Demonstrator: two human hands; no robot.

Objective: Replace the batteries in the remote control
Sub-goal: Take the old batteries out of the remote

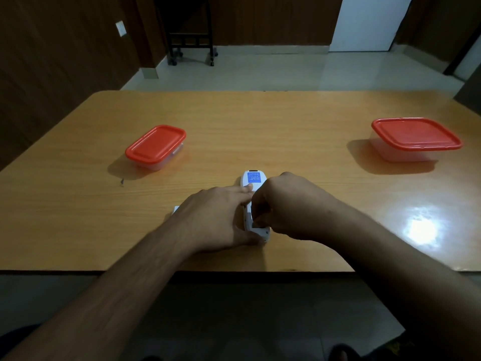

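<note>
The table looks like orange-brown wood or wood-grain laminate, smooth and glossy, with a bright glare patch at its right. The remote is white plastic, smooth with a slight sheen, and bears a blue printed label that may be paper. Both boxes are clear, faintly cloudy plastic under smooth red plastic lids, while the floor behind is pale, polished tile and the walls dark wood panelling.
</note>
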